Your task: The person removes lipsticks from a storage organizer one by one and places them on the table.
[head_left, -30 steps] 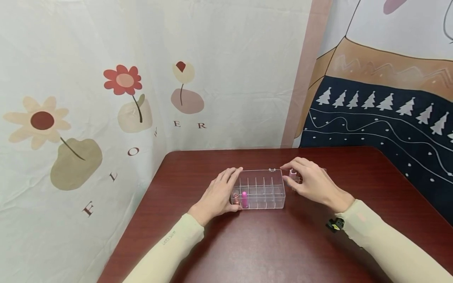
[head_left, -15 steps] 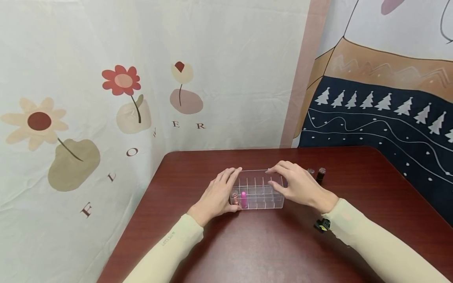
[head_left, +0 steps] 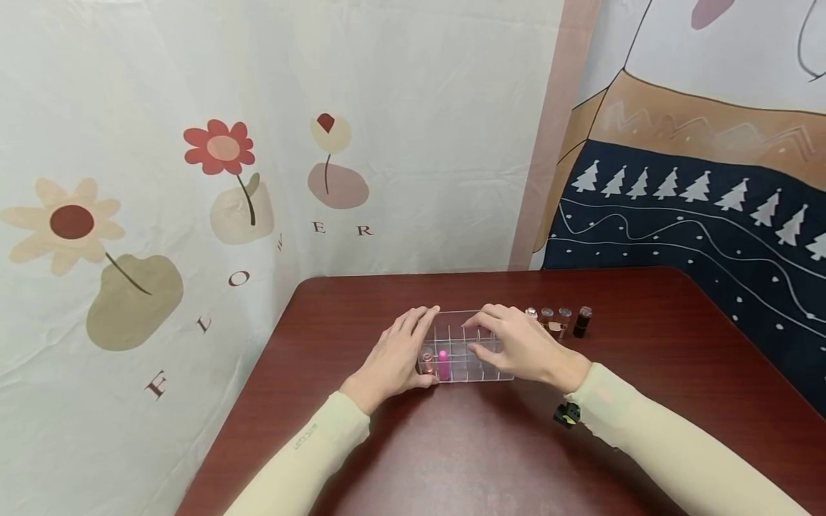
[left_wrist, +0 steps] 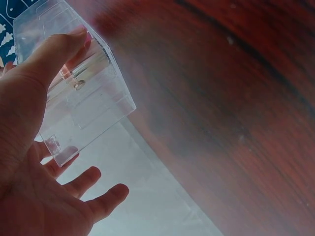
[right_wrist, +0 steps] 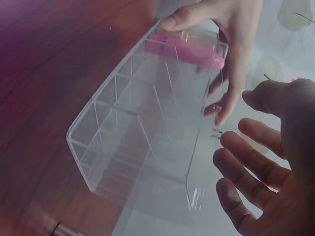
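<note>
A clear divided plastic box point(head_left: 459, 373) stands on the table. My left hand point(head_left: 390, 351) grips its left end, thumb at the front and fingers at the back. In the left wrist view the thumb point(left_wrist: 59, 51) lies on the clear wall. The box's left end holds a small rose-gold tube point(head_left: 427, 362) and, beside it, a bright pink tube point(head_left: 444, 365), also seen in the right wrist view. My right hand point(head_left: 525, 347) hovers over the right half of the box, holding nothing, its thumb and fingers apart. It hides part of the box from the head camera.
Behind the right hand stand several small bottles or tubes, among them a clear-topped one point(head_left: 564, 322) and a black one point(head_left: 583, 322). The reddish-brown table point(head_left: 426, 459) meets a white flower-print cloth point(head_left: 419, 143) and a dark tree-print cloth point(head_left: 677, 229).
My right hand has moved left from the small bottles to over the box, uncovering the bottles behind it. The left hand keeps its hold, and both tubes stay put.
</note>
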A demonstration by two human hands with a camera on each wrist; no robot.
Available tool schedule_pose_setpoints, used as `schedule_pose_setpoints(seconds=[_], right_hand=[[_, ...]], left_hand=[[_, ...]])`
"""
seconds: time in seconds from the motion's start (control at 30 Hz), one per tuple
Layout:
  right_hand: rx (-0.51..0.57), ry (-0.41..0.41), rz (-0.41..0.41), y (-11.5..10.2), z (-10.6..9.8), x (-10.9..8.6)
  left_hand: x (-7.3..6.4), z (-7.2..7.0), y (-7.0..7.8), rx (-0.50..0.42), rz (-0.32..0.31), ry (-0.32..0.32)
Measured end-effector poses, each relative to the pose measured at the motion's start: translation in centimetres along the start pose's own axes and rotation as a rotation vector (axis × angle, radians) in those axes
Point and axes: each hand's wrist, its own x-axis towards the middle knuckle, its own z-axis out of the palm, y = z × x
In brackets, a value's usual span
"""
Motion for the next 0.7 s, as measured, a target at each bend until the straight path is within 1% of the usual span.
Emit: schedule_pose_setpoints(seconds=[0.3, 0.53, 0.7], right_hand=[[0.02, -0.027, -0.049, -0.6, 1.4, 0.7], [0.022, -0.05, -0.066, -1.0, 2.2, 1.2], [0.022, -0.07, -0.061, -1.2, 2.6, 1.4]], left_hand=[[0.1, 0.0, 0.1, 0.012, 0.0, 0.004], [0.1, 0.0, 0.0, 0.018, 0.0, 0.002], [0.1, 0.0, 0.1, 0.023, 0.007, 0.005]])
